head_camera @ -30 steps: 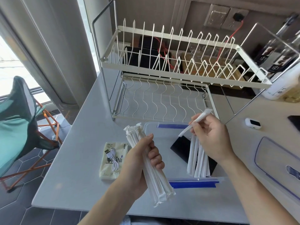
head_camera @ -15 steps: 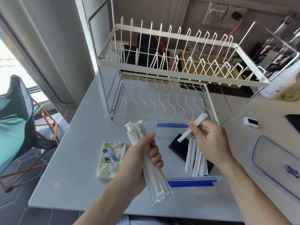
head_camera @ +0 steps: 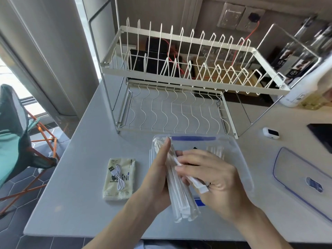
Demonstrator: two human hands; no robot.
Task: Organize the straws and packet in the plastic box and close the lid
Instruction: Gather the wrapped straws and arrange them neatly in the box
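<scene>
The right hand [head_camera: 212, 175] has moved left from above the plastic box [head_camera: 240, 159] and now lays its single wrapped straw [head_camera: 195, 182] against the bundle of straws [head_camera: 181, 200] in the left hand [head_camera: 159, 178].

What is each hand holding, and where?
Left hand: bundle of white wrapped straws, gripped mid-length. Right hand: single white wrapped straw, mid-length.

Dish rack [head_camera: 179, 83]: white wire, two tiers, at the tabletop's far edge.
Cable [head_camera: 118, 177]: white, coiled, near the left edge.
Small white device [head_camera: 271, 133]: towards the right edge.
Dark flat object [head_camera: 321, 139]: cut off at the right edge.
White bottle [head_camera: 309, 85]: far right corner.
Folding chair [head_camera: 14, 133]: teal, on the floor beyond the tabletop's left edge.
</scene>
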